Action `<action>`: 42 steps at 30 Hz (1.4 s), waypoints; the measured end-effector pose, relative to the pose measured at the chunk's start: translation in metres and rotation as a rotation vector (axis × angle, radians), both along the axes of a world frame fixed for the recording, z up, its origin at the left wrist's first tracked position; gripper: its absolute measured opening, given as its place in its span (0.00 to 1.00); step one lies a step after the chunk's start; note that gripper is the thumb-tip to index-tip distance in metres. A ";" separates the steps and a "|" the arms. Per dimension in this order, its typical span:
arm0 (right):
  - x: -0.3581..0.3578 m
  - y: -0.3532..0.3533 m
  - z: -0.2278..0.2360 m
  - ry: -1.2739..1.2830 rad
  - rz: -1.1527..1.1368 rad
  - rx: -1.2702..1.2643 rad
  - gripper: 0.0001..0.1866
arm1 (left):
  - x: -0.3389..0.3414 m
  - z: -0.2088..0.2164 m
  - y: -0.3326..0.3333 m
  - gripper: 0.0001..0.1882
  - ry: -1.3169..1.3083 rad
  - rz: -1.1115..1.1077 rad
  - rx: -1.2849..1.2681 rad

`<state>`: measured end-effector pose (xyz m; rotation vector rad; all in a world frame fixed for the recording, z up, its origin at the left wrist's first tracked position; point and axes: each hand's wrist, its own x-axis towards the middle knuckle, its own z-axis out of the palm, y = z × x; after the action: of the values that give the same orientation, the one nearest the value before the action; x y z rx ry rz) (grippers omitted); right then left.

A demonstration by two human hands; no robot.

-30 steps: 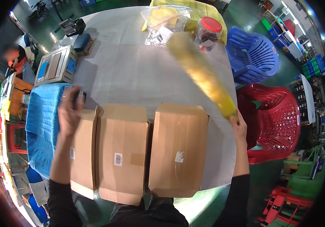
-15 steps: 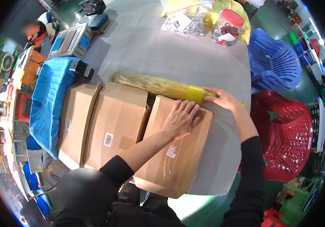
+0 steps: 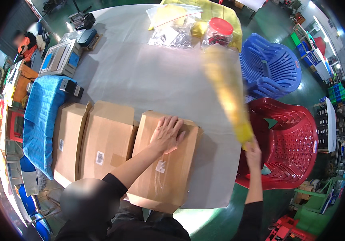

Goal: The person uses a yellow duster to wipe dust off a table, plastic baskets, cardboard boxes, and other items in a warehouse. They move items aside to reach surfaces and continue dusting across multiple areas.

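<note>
**Yellow roll raised to the right of the box**

The grey worktop [image 3: 140,80] carried three matte cardboard boxes. Our left hand [image 3: 167,132] lay open and flat on the right-hand box [image 3: 164,160]. Our right hand [image 3: 253,152] gripped the long yellow roll [image 3: 226,92] at its lower end, its axis pointing away from us.

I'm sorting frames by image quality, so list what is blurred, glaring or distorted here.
Head view: the yellow roll in the right hand is smeared by motion blur; the left hand on the cardboard box is sharp; glare streaks the green floor; fisheye bends the grey table edges, and the corners go black.
</note>
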<state>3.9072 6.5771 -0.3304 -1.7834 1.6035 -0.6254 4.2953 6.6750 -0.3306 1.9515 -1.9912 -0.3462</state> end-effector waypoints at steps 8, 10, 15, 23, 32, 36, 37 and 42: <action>0.065 -0.072 -0.006 0.269 -0.141 0.115 0.32 | -0.001 -0.004 -0.001 0.23 -0.012 -0.008 -0.077; 0.027 -0.086 0.008 0.385 -0.349 0.130 0.33 | 0.000 -0.003 -0.002 0.22 -0.007 -0.009 -0.079; 0.010 -0.050 0.013 0.297 -0.479 -0.025 0.33 | -0.001 -0.001 -0.001 0.23 -0.027 0.005 -0.077; 0.017 0.217 -0.015 0.078 -0.384 0.220 0.30 | -0.004 -0.010 0.001 0.23 -0.061 -0.011 -0.080; -0.016 0.368 -0.013 -0.154 -0.568 0.456 0.32 | -0.019 -0.008 -0.001 0.25 -0.228 0.067 -0.058; -0.029 0.408 -0.017 -0.005 -0.466 0.327 0.31 | -0.029 0.022 0.031 0.25 -0.105 0.056 -0.233; -0.039 0.408 -0.015 0.008 -0.522 0.259 0.31 | -0.024 0.032 0.048 0.25 -0.068 0.042 -0.244; -0.067 0.423 -0.002 -0.506 -0.937 0.362 0.31 | 0.008 0.066 0.178 0.27 0.059 0.110 -0.193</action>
<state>3.8405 6.9997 -0.3327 -0.4755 1.9496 -1.0086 4.3033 6.8533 -0.2644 1.8965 -1.8002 -0.1751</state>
